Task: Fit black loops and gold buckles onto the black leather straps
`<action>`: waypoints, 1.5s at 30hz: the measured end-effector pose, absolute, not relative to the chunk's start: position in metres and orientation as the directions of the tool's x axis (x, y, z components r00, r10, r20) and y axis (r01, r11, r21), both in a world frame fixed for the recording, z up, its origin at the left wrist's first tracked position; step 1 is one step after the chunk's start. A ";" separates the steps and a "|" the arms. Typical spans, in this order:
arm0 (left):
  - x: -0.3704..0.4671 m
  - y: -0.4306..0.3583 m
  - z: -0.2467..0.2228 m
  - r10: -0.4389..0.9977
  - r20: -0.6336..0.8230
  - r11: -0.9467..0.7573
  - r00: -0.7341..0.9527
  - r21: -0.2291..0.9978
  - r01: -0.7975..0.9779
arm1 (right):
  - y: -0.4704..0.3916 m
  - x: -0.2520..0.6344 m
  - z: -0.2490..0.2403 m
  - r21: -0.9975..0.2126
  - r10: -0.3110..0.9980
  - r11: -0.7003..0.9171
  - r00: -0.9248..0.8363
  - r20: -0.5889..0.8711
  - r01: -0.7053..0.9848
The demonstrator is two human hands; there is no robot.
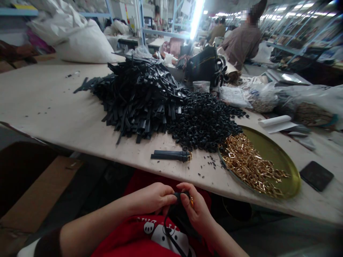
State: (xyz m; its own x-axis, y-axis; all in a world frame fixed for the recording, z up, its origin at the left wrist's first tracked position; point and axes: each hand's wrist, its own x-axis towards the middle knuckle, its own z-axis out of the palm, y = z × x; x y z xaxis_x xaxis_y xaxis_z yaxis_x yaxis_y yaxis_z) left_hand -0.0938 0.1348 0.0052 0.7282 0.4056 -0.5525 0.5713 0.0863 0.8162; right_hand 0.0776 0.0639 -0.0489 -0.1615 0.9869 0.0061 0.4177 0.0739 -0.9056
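Note:
Low in front of my red apron [139, 235], my left hand [158, 198] and my right hand [197, 205] meet on a black strap [179, 197]. Both hands pinch it between thumb and fingers, and its thin tail hangs down over the apron. A gold buckle [191, 202] shows at the fingers of my right hand; how it joins the strap is hidden. On the table edge just beyond lie a few black straps with gold buckles [170, 155], side by side. Behind them rise a heap of loose black straps [144, 103] and a heap of small black loops [206, 121].
Gold buckles [249, 164] cover part of a round brass-coloured tray [291, 180] at the right. A dark flat device [317, 175] lies beside it. Plastic bags [261, 98], a black bag [202, 66] and a white sack [85, 43] stand farther back. A person [242, 43] is beyond the table.

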 end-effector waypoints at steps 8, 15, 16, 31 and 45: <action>-0.082 0.158 0.003 0.511 -0.397 -0.235 0.762 0.788 0.568 | 0.090 0.073 -0.046 -0.941 0.996 0.029 -0.089 -0.001 0.337; -0.071 0.225 -0.020 0.734 -0.009 -0.640 0.680 0.328 0.695 | 0.168 0.103 -0.050 -0.534 0.943 0.133 0.059 0.327 0.835; -0.070 0.229 -0.029 0.706 0.026 -0.686 0.708 0.272 0.675 | 0.173 0.105 -0.055 -0.484 0.937 0.144 0.039 0.348 0.863; -0.113 0.307 0.002 0.977 0.111 -0.195 0.182 0.122 0.973 | 0.182 0.101 -0.081 -0.414 0.912 0.131 0.054 0.406 0.901; -0.128 0.162 0.015 0.911 -0.239 0.073 0.336 0.896 0.438 | 0.141 0.087 -0.035 -0.967 0.991 -0.010 0.134 0.025 0.255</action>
State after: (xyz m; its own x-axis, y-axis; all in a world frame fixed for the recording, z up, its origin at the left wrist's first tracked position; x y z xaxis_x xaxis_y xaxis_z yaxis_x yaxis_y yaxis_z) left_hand -0.1284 0.1615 0.0146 0.3359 0.9112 -0.2386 0.4384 0.0730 0.8958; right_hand 0.0867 0.1408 -0.0347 0.1345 0.9906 0.0248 0.2550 -0.0104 -0.9669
